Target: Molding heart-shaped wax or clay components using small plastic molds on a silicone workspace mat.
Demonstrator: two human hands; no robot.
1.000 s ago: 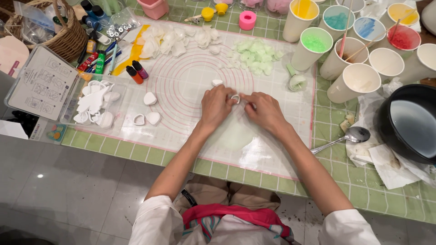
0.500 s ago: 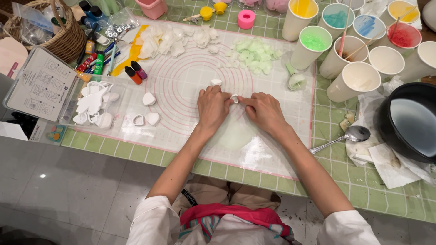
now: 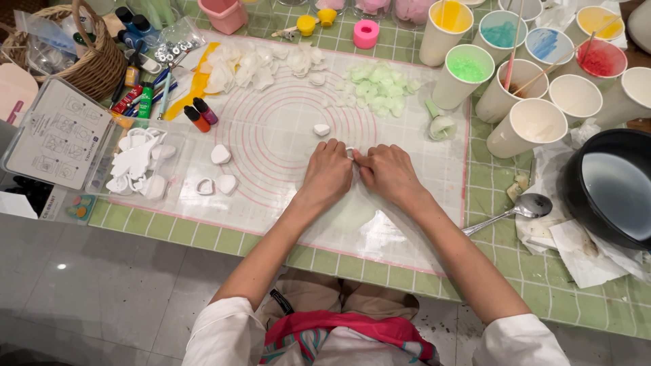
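Hardly anything is shifting since the earlier frames: both hands are staying pressed together at the frame's centre. Between them, a small white piece (image 3: 350, 152) is lying on the clear silicone mat (image 3: 285, 129), pinched by the curled fingers of the left hand (image 3: 328, 173) and right hand (image 3: 388, 173). Just above, a white heart-shaped piece (image 3: 321, 129) is resting; pale green petals (image 3: 377, 87) are lying further up on the worktop (image 3: 542, 285).
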